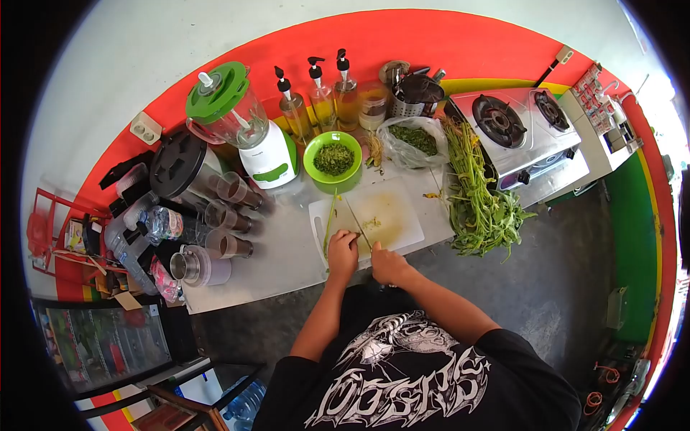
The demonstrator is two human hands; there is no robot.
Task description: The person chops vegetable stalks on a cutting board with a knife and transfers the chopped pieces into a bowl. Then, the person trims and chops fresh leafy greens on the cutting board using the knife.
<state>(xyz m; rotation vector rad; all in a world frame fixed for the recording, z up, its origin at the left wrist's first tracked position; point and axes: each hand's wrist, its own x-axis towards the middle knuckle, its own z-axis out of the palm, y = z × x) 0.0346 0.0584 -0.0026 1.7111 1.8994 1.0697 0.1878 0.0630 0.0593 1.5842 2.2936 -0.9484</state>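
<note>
Your right hand (390,266) is closed around the handle of a knife (359,223), its thin blade pointing away from you and slanting left over the white cutting board (410,228). Your left hand (343,253) sits just beside it near the board's front edge, fingers curled in; from this high, wide view you can't really tell whether they pinch anything. A green stem (331,221) lies lengthwise along the left part of the board, close to that hand. Small pale-green cut pieces (371,224) lie near the middle of the board, just right of the blade, and the surface around them is stained yellowish.

Beyond the board on your bench (279,253) stands a green bowl (334,182) with finely chopped greens (333,159) in it. To its right, a clear plastic bag (397,152) holds more dark greens, and next to that a big leafy bunch (485,205) spreads along the bench, its leaves reaching over the front edge beside the two-burner stove (528,136). Left of the bowl you have a white blender (267,154) with a green lid, three pump bottles (320,102) behind, and three see-through cups (228,217) further left.
</note>
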